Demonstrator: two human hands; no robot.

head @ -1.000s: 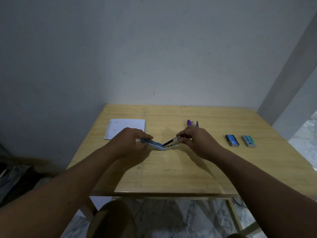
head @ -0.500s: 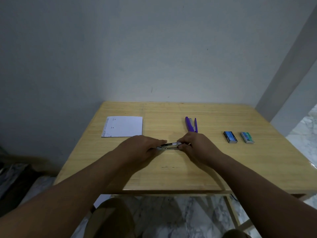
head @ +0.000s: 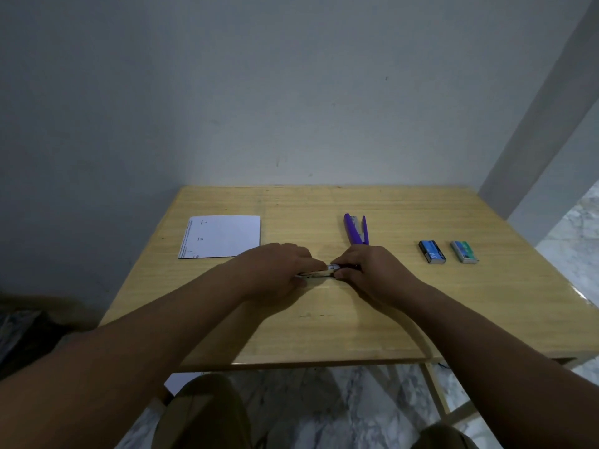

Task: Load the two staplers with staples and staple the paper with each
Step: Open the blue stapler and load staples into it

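Observation:
A small blue-and-metal stapler [head: 319,273] lies flat on the wooden table [head: 389,319], mostly hidden between my hands. My left hand [head: 275,270] grips its left end and my right hand [head: 366,270] grips its right end. A purple stapler [head: 356,229] lies just beyond my right hand. White paper [head: 222,236] lies at the back left. Two staple boxes sit to the right: a dark blue one [head: 431,252] and a teal one [head: 464,252].
A grey wall runs along the table's far edge. The table's front edge is near my knees [head: 207,413], with marble floor below and to the right.
The stapler was held open in a V above the table; it is now folded flat and lower, with both hands drawn closer together over it.

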